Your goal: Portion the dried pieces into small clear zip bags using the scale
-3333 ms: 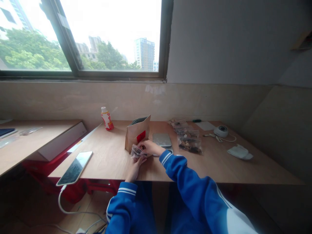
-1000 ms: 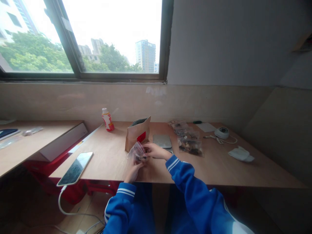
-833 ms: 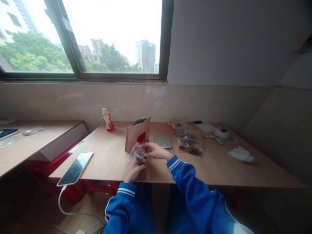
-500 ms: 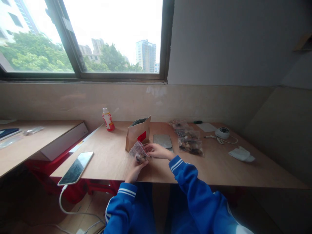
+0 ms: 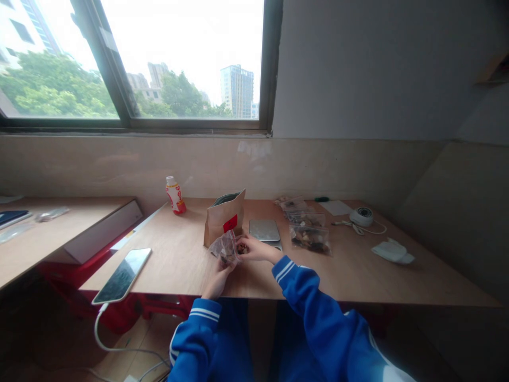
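My left hand (image 5: 217,278) is closed around the lower part of a clear zip bag (image 5: 226,247) with dark pieces inside. The bag leans in front of a brown paper pouch (image 5: 217,228), which stands upright with its top open and has a red label. Just right of the zip bag's edge, my right hand (image 5: 256,248) has its fingers curled around small reddish-brown pieces (image 5: 242,248), whose kind I cannot make out. Beyond that hand lies a flat silver scale (image 5: 264,230), partly covered by the wrist.
Filled zip bags (image 5: 310,239) lie in a row right of the scale. A white dome camera (image 5: 361,216) with its cable and a crumpled white tissue (image 5: 393,251) lie farther right. To the left are a drink bottle (image 5: 175,196) and a phone (image 5: 122,276) on a charging cable.
My right hand has shifted slightly off the zip bag's mouth, and the reddish-brown pieces in its fingers now show more plainly. My left hand keeps the bag, turned a little.
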### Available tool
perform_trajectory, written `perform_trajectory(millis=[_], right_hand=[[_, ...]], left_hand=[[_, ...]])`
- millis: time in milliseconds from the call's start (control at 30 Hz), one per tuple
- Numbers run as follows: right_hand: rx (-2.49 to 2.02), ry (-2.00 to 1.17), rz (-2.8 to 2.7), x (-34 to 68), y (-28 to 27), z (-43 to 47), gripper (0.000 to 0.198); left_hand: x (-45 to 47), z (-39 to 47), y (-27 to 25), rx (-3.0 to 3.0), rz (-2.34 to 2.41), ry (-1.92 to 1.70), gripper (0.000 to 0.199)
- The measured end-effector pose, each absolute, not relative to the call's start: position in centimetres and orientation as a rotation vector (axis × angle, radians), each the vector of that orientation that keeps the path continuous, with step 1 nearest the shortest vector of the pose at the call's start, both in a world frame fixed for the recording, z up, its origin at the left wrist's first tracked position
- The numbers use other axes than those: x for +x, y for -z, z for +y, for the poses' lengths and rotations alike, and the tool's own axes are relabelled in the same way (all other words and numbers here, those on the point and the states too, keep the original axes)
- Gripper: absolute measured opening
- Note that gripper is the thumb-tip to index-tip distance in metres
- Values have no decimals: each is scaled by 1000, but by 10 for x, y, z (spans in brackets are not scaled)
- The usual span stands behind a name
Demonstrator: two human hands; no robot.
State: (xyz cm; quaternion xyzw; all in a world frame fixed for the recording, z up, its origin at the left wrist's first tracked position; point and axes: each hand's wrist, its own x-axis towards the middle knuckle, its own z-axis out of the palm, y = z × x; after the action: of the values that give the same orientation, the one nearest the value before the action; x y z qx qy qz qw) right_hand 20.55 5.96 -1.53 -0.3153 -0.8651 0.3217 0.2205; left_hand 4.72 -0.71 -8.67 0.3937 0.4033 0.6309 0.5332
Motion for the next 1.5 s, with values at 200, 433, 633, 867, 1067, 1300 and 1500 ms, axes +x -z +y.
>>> perform_trajectory(millis=[200, 433, 633, 867, 1067, 1300, 1500], right_hand=[[-886, -888, -2344, 202, 10, 52, 40], [-930, -1109, -2136, 208, 18, 57, 35], [-878, -1179, -1929, 212, 17, 64, 44], [-751, -1191, -1820, 215, -7, 62, 42], [-628, -1066, -1660, 207, -58, 73, 41], [-631, -750, -1769, 182, -110, 105, 28], [-714, -582, -2066, 172, -96, 114, 26]], left_hand=[[48, -7, 85, 928, 955, -1467, 51], [45, -6, 90, 951, 923, -1476, 42], [47, -9, 82, 950, 900, -1429, 46], [48, -7, 82, 797, 881, -1438, 44], [47, -8, 83, 783, 888, -1443, 46], [46, -8, 83, 760, 916, -1436, 43], [46, -8, 84, 752, 912, -1442, 42]])
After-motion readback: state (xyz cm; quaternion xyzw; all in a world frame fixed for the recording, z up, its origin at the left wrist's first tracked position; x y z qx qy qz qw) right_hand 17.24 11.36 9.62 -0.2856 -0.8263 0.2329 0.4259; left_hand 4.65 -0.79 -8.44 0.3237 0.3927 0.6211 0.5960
